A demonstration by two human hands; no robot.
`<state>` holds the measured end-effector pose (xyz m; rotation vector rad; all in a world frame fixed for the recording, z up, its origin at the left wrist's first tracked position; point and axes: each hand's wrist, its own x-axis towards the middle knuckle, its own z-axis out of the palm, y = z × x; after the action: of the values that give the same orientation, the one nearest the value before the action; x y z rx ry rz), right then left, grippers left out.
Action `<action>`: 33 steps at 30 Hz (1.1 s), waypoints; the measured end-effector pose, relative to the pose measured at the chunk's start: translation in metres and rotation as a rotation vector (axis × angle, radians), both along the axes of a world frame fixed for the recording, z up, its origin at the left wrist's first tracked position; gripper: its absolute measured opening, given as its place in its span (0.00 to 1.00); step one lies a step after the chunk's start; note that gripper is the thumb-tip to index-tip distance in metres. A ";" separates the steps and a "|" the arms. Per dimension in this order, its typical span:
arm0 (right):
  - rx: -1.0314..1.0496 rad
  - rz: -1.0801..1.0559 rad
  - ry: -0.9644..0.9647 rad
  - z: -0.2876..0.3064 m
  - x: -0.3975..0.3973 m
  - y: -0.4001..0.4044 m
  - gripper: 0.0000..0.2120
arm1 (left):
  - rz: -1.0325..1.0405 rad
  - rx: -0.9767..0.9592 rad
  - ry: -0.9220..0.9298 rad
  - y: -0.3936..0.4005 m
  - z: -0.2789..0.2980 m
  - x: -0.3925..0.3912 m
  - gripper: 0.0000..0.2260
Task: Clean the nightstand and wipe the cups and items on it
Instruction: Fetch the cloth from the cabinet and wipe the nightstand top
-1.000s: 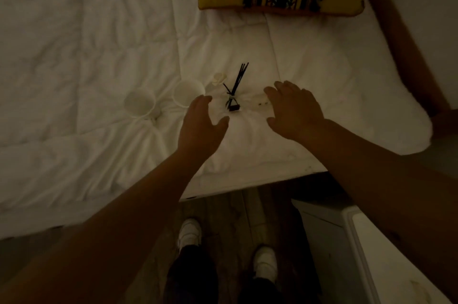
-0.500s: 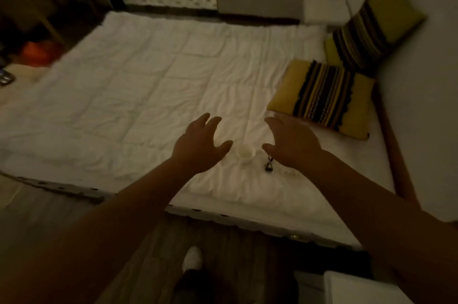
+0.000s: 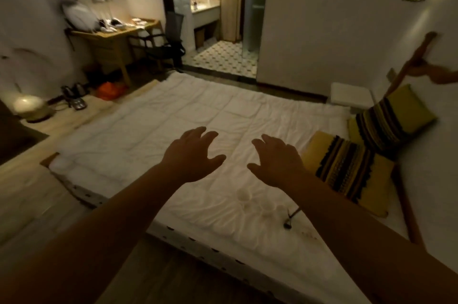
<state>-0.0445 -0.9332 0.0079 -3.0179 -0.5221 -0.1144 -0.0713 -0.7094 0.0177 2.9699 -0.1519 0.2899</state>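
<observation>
- White bed (image 3: 198, 115) carries the cups (image 3: 244, 196) and the reed bundle (image 3: 291, 217), so I judge the nightstand cleared but wiping not begun.
- Left hand (image 3: 192, 155) and right hand (image 3: 277, 161) hover above, fingers spread wide, holding nothing; I see no cloth.

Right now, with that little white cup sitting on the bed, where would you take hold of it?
I'd pinch the white cup by its rim, coming from above. It seems to sit upright, mouth up, sunk slightly into the soft white duvet, so its sides are partly hidden. The right hand hovers nearest, open like the left hand. Whether it has a handle is too dim to tell.
</observation>
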 end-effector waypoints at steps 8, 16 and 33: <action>0.004 0.264 -0.011 0.025 0.000 0.166 0.33 | 0.369 0.026 0.002 0.159 0.015 -0.076 0.32; -0.030 0.604 -0.019 0.025 -0.054 0.374 0.30 | 0.708 -0.038 0.017 0.317 0.034 -0.209 0.33; 0.006 1.012 0.075 -0.023 -0.106 0.668 0.33 | 1.029 -0.130 0.092 0.514 -0.005 -0.295 0.34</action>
<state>-0.1505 -0.2655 -0.0147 -2.3562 -1.8881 0.0634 -0.3666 -0.1956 0.0122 2.6404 1.3515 0.2427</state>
